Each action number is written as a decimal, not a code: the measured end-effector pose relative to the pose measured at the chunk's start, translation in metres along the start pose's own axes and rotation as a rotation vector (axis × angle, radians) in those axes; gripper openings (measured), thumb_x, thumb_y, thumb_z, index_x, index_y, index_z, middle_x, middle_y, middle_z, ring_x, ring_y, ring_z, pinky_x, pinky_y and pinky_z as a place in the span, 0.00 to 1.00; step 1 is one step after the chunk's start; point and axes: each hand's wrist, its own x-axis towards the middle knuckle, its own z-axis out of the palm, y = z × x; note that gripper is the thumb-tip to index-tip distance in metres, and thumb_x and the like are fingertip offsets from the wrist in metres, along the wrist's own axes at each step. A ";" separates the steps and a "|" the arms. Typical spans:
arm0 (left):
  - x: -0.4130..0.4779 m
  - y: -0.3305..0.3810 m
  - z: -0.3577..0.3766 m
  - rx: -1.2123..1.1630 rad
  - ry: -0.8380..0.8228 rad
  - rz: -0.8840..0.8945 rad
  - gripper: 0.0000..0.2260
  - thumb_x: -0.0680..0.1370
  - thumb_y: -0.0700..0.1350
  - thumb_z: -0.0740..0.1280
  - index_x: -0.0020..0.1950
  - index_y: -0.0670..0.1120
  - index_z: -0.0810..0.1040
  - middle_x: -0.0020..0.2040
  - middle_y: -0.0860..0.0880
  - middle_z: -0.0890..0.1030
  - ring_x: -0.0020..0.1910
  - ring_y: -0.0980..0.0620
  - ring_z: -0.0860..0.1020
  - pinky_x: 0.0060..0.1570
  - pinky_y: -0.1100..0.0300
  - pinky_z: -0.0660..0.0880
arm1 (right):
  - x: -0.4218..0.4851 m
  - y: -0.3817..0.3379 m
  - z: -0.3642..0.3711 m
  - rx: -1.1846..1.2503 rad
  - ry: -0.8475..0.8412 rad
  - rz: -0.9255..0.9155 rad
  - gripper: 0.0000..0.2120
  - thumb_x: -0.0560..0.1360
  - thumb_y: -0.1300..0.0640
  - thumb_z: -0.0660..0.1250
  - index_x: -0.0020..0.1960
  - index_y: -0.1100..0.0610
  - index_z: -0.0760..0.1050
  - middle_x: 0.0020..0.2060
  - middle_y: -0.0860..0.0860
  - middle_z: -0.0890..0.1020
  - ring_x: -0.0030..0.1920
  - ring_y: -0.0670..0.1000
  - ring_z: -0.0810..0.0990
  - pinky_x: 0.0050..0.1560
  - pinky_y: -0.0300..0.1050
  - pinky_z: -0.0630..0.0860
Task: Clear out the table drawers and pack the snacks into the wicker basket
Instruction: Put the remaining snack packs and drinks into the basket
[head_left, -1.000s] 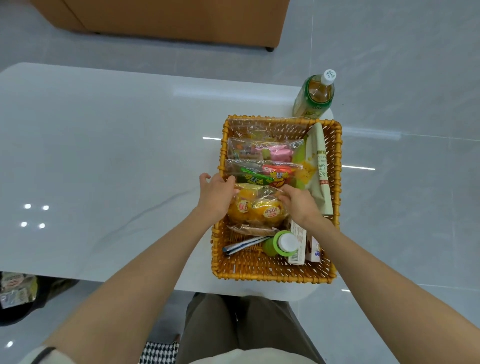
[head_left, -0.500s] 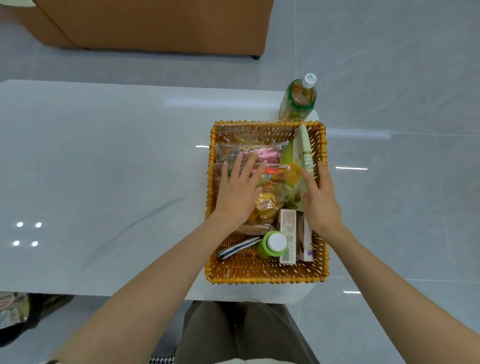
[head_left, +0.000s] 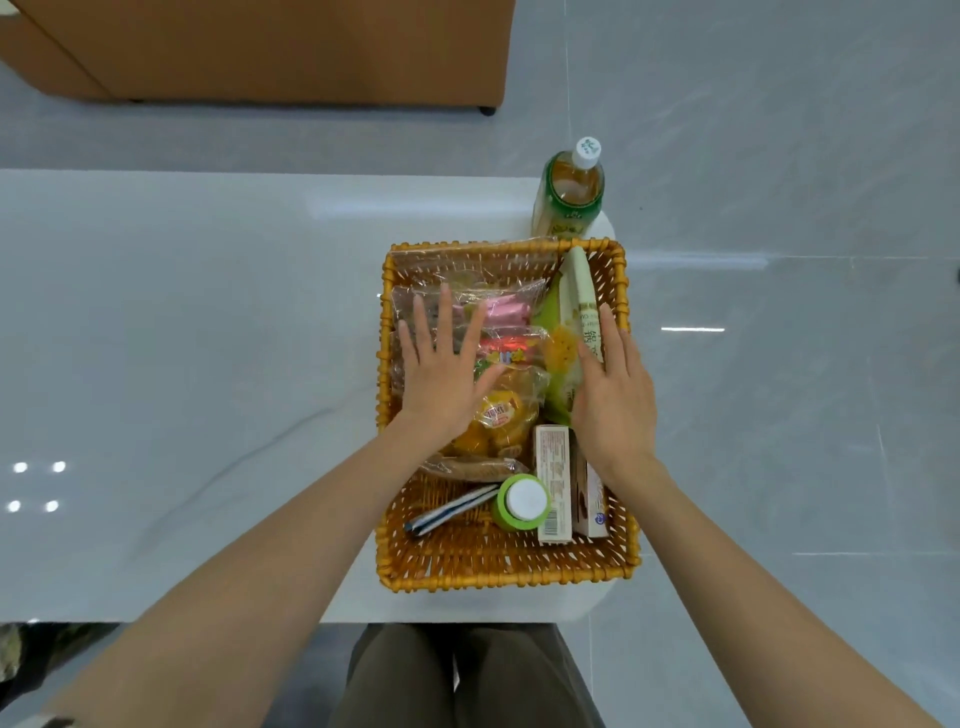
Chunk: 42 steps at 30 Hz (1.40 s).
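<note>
The wicker basket stands near the right end of the white table, full of snacks. My left hand lies flat with spread fingers on clear bags of sweets and an orange cake pack. My right hand rests flat on a green snack bag and a tall pale box at the right wall. Nearer me lie two upright cartons, a green white-capped bottle, a brown biscuit pack and a blue-striped sachet.
A green-labelled tea bottle stands on the table just behind the basket's far right corner. A brown sofa sits across the grey tiled floor. Some packets show below the table's near left edge. My lap is under the table's near edge.
A second ago both hands gripped the snack packs; now both lie flat with straight fingers on the packed snacks, the right one moved over to the green bag.
</note>
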 end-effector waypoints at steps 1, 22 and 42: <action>0.005 0.003 -0.004 -0.002 0.065 0.014 0.32 0.79 0.65 0.44 0.76 0.53 0.32 0.76 0.40 0.32 0.74 0.34 0.34 0.72 0.36 0.39 | 0.010 0.001 -0.001 -0.032 0.002 -0.048 0.30 0.76 0.64 0.64 0.76 0.54 0.60 0.78 0.53 0.50 0.77 0.58 0.51 0.72 0.57 0.62; 0.014 0.010 0.021 0.035 0.243 0.080 0.29 0.81 0.61 0.45 0.79 0.53 0.40 0.79 0.42 0.40 0.76 0.38 0.40 0.71 0.33 0.39 | -0.016 0.020 0.040 -0.210 0.001 -0.219 0.26 0.81 0.56 0.55 0.78 0.58 0.55 0.78 0.56 0.52 0.78 0.58 0.46 0.75 0.61 0.46; -0.042 0.026 0.026 -0.176 0.082 0.600 0.28 0.71 0.28 0.67 0.69 0.48 0.74 0.71 0.48 0.72 0.69 0.44 0.69 0.66 0.43 0.69 | -0.117 0.016 0.056 0.160 -0.389 0.182 0.34 0.80 0.63 0.55 0.77 0.61 0.36 0.78 0.55 0.40 0.78 0.53 0.49 0.75 0.47 0.58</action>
